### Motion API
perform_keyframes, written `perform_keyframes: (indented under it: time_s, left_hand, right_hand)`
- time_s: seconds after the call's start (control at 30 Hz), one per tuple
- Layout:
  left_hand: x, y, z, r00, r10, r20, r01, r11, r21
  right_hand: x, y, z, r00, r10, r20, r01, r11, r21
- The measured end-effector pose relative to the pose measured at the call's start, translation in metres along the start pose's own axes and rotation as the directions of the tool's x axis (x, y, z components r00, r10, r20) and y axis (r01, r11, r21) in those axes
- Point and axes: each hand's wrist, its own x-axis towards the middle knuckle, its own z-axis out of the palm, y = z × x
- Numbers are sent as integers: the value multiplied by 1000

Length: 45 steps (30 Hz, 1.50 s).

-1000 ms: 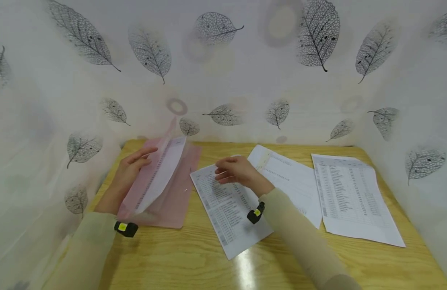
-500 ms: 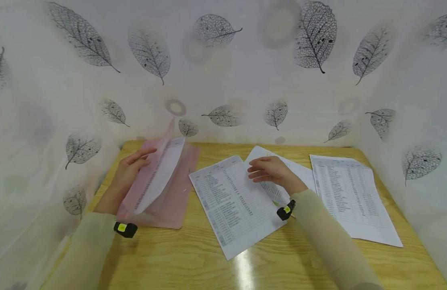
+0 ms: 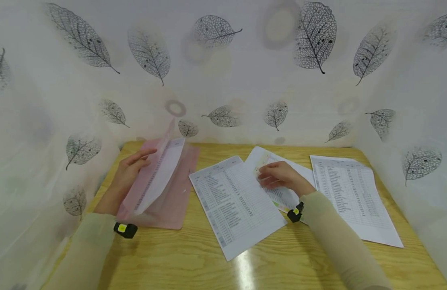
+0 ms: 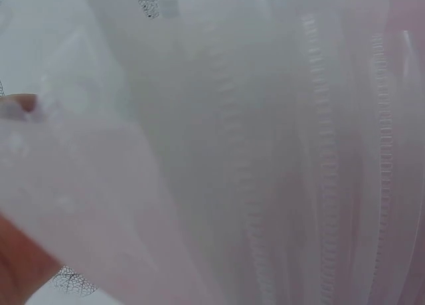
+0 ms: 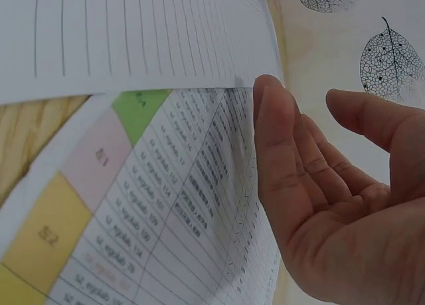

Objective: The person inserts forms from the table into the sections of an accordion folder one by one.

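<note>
Currently: printed page (image 3: 169, 165) inside pink folder (image 3: 187, 193) | outside: three loose sheets (image 3: 234, 201) | left hand (image 3: 124, 174): grip indeterminable | right hand (image 3: 284, 175): thumb spread, unloaded

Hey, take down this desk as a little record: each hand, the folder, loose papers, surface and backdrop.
left hand: at the raised part of the pink folder; exact hold unclear
right hand: fingers loosely bent, holding nothing, by the colour-marked sheet
pink folder: open, printed page inside
loose papers: middle sheet overlapping colour-marked sheet; right-hand sheet
surface: wood-grain table
backdrop: leaf-print curtain
</note>
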Motion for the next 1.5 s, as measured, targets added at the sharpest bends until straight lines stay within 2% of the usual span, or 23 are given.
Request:
perform_keyframes:
  time_s: [0.23,0.63,0.93,1.5]
  left_hand:
    - [-1,-2,0,1000,0,4,0,1000,-7]
    - [1,-5,-2,1000,25,18,-24,1000,-16]
    - [0,-2,-1,1000,2,17,-2,999,-44]
    - [0,-2,-1,1000,-16,18,17,999,-51]
  right_hand:
    - [3,3,-3,999,14,35,-13,999,-31]
    - [13,8,1,999,47,15,-46,997,-63]
    - [20,10,10,997,75,-23,-76,997,-29]
    - [27,8,28,981,111,-158,-130,985,-114]
